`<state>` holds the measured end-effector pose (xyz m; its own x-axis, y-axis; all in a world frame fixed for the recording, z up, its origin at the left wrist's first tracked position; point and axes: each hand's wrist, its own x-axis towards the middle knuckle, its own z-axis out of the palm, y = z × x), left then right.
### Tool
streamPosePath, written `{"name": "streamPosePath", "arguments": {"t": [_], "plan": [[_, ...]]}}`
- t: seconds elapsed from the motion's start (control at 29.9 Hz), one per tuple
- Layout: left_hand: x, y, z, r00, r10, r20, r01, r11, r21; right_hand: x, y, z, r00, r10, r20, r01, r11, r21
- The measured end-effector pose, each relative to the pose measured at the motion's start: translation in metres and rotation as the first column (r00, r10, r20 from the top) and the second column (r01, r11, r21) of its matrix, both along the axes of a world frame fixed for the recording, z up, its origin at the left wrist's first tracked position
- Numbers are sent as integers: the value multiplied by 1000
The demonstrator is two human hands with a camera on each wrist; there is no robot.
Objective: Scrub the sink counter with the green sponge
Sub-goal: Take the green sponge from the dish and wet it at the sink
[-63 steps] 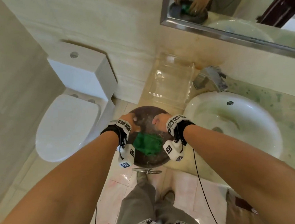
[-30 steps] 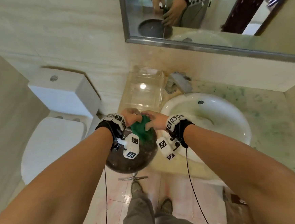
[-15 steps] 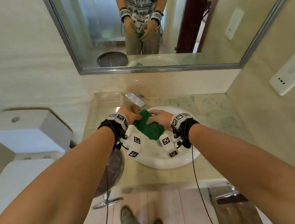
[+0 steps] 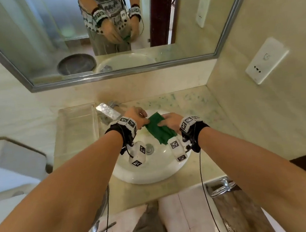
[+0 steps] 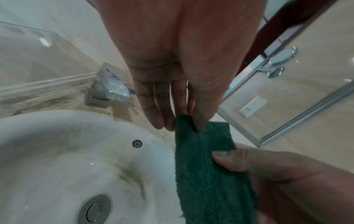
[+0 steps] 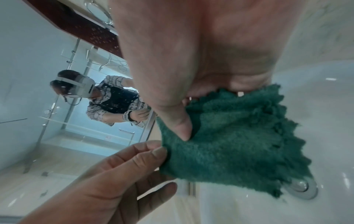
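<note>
The green sponge (image 4: 159, 131) is a thin flat pad with frayed edges, held in the air over the white sink basin (image 4: 147, 176). My left hand (image 4: 138, 117) pinches its far corner between thumb and fingertips (image 5: 186, 119). My right hand (image 4: 169, 121) grips the sponge (image 5: 206, 166) from the right, thumb pressed on its top face (image 6: 182, 128) and fingers hidden under the sponge (image 6: 239, 144). The beige sink counter (image 4: 193, 101) with green specks lies around the basin, below both hands.
A chrome faucet (image 4: 107, 110) stands behind the basin at the left, beside a clear plastic tray (image 4: 75, 122). A mirror (image 4: 105, 37) hangs above. The toilet tank (image 4: 20, 157) is left, a side wall with a socket plate (image 4: 265, 59) right.
Both hands lifted the sponge out of the dark round dish at the left and carried it right, over the basin. The view swung to face the mirror.
</note>
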<state>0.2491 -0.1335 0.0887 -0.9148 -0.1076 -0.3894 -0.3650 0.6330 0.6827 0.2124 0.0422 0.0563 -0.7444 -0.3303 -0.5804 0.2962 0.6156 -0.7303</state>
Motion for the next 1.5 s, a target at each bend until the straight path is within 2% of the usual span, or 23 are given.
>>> {"name": "streamPosePath", "arguments": {"t": [0.07,0.23,0.33,0.47,0.64,0.77,1.07,1.34,1.5], "plan": [[-13,9,-13,997,-56,44,58,998,-29,-7,15,-9,999,-27,-31,30,996,83],[-29,38,-50,984,-167,68,172,983,-69,-7,53,-36,995,25,-94,8,941,338],[-22,49,-66,969,-232,81,241,963,-123,4,73,-53,995,-28,-95,64,913,402],[-1,52,-80,962,-255,99,268,953,-141,22,91,-62,993,25,-112,31,881,473],[37,37,-87,980,-152,125,173,968,-183,42,94,-64,988,87,-126,-22,895,445],[80,26,-91,987,-65,146,101,961,-257,69,82,-63,976,153,-158,-81,918,389],[176,-12,-86,970,15,244,104,878,-467,123,41,-63,933,297,-202,-220,917,334],[225,-71,-105,946,54,318,114,867,-485,151,-30,-82,888,422,-182,-328,860,392],[244,-105,-133,940,11,341,161,868,-470,169,-78,-96,842,467,-270,-341,849,405]]}}
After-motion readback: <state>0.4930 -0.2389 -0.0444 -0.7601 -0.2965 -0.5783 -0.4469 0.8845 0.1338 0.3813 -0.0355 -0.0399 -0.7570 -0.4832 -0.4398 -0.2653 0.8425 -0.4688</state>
